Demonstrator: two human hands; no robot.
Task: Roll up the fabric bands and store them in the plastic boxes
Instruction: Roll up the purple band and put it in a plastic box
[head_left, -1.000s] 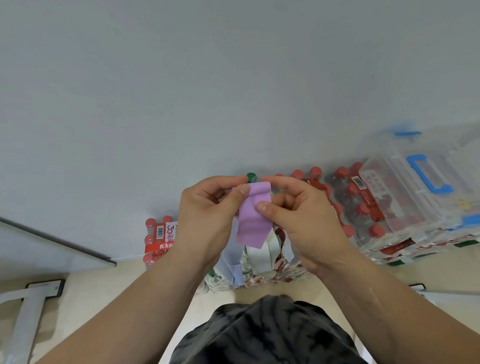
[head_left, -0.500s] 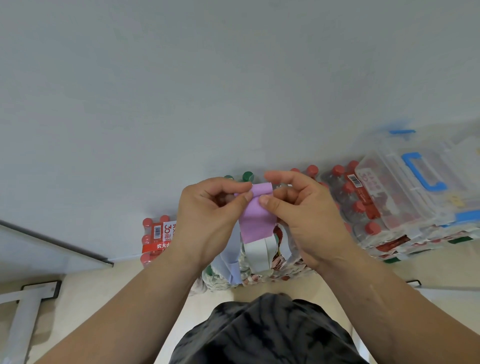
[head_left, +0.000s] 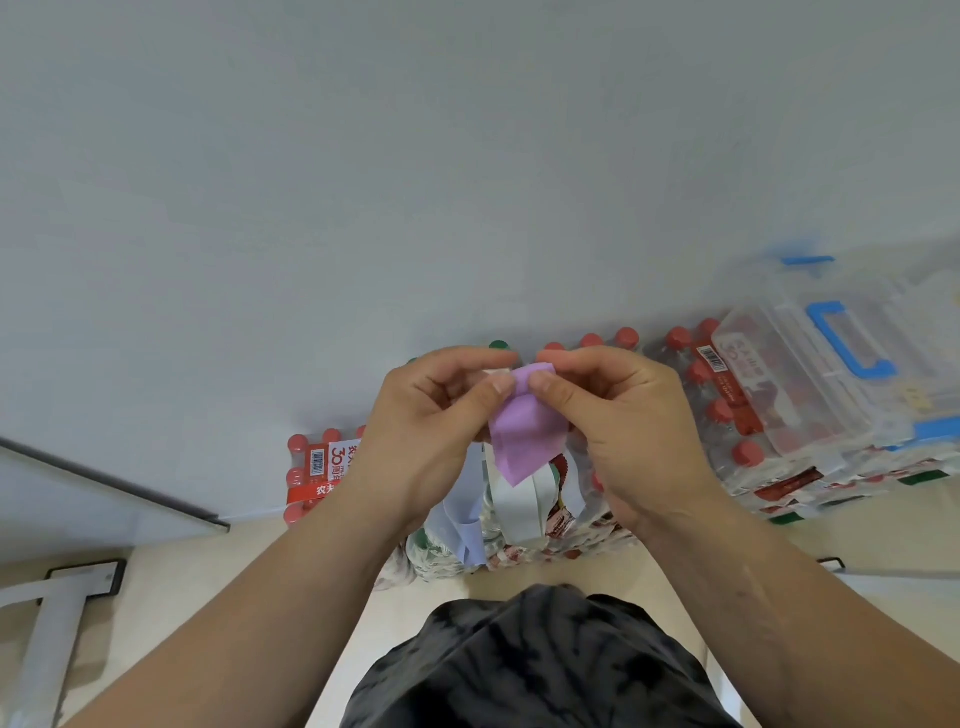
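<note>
Light soft, even and fairly bright, with no single source to pick out. The pale grey wall (head_left: 467, 156) reads flat and unshadowed. Centre of frame sharpest: left hand (head_left: 431, 431), right hand (head_left: 623, 431) and the purple band (head_left: 524, 441) pinched between them are clean, with faint soft shade under the curled fingers and no glare on skin. Strong wide-angle bowing at the edges: the forearms swell toward the bottom corners, and the clear plastic boxes (head_left: 831, 395) at the right of the frame go hazy and smeared, with a pale sheen on the lids and blue fringing above them.
</note>
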